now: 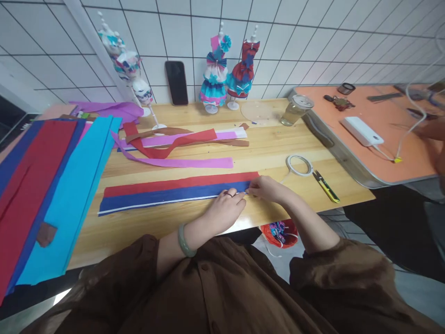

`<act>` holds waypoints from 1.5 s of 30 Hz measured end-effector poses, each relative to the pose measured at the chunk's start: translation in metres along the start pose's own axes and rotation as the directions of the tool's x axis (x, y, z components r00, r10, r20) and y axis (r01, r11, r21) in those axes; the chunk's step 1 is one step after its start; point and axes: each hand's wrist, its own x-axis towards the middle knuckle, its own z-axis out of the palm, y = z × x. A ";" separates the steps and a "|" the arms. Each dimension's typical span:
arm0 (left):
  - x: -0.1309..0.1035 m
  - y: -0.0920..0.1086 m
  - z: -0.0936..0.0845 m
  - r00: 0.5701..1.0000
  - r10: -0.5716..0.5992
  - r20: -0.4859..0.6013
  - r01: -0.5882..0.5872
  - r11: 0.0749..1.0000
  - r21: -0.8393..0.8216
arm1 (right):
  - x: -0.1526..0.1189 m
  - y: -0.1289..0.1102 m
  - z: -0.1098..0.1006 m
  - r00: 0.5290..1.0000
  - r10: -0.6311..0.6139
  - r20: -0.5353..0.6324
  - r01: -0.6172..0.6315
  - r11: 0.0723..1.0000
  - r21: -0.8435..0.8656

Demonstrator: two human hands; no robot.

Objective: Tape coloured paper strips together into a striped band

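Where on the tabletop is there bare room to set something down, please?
One bare patch of the wooden tabletop lies between the pink strip, the glass jar and the tape roll. Another lies between the light-blue sheets and the left hand, nearer than the blue strip. The back left is crowded with overlapping strips.

Glossy wood tabletop [306, 144]; matt strips [174, 190]

Head view: a single camera, worn on the head, looks forward and down across the wooden table [278, 144]. The wearer's sleeves lie near; the tiled wall [295, 37] stands far.
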 end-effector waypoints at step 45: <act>0.002 0.007 0.005 0.999 -0.043 -0.002 0.043 0.997 0.060 | -0.042 0.071 -0.021 0.941 -0.235 -0.243 0.250 0.968 0.032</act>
